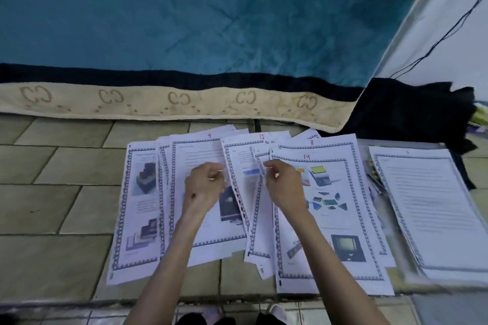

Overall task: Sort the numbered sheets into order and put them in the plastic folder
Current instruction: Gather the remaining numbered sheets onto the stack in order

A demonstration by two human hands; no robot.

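Kneeling at a tiled floor (52, 192), with numbered sheets fanned out between a striped blanket (184, 34) at the far edge and the near edge of the tiles. Early in the sorting, by the look of it: sheet 9 (200, 150), sheet 12 (243, 150), sheet 8 (327, 145) and sheet 14 (324, 219) overlapping in no order across the middle, another picture sheet (137, 206) lying leftmost with its number not readable. Off to the right, a separate neat stack (427, 206) topped by a sheet marked 1, apparently resting on the clear plastic folder (369, 144), whose glossy rim peeks out at the far and near sides; hard to be sure of its full outline through the blur. Left hand (203, 187) hovering over sheet 9, fingers curled, thumb and forefinger seemingly pinching something thin and pale, though what is unclear. Right hand (282, 185) pinching the upper edge of a loose sheet (260, 208) between sheets 12 and 14, lifting it slightly. Done so far, seemingly: only the start of the ordered pile. Left: nearly the whole spread to pick through, then slipping the pile inside the folder.
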